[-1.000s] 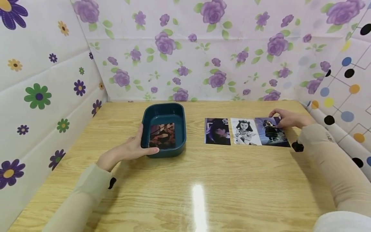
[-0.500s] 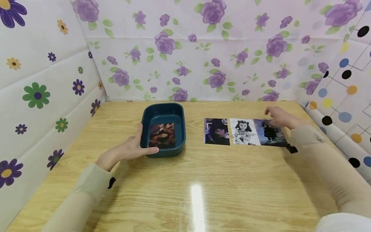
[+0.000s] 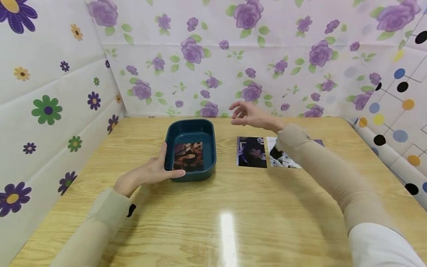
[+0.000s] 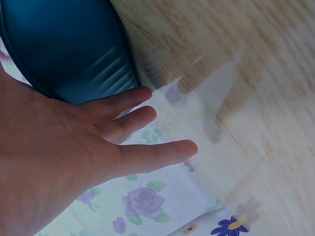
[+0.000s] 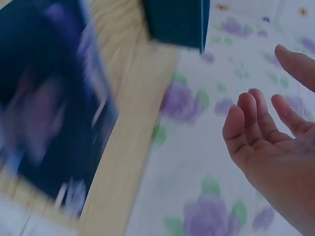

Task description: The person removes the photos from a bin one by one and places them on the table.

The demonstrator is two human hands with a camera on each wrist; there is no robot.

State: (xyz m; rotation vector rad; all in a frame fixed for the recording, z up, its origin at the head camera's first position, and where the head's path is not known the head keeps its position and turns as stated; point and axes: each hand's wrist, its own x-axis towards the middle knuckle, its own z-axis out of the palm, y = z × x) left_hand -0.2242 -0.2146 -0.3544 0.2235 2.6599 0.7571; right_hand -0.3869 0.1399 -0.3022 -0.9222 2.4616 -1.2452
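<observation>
- Left grip [image 3: 146, 175] rests with straight fingers against the near left wall of the teal tray [image 3: 190, 128], thumb at the rim, curled round nothing.
- Right grip [image 3: 248, 115] hangs in the air with fingers loosely spread, holding nothing, above the table [image 3: 233, 218] between the tray and the row of photos.
- One tray stands on the table; it holds one photo [image 3: 188, 156], lying flat on its bottom.
- Three photos lie side by side to the right of the tray: a dark purple portrait [image 3: 251, 152], a black-and-white print [image 3: 285, 160] and a bluish one [image 3: 318, 142].
- Beige right sleeve [image 3: 320, 170] crosses the black-and-white print and hides nearly all of the bluish one.
- Floral wallpaper panels [image 3: 213, 55] close in the table on three sides.
</observation>
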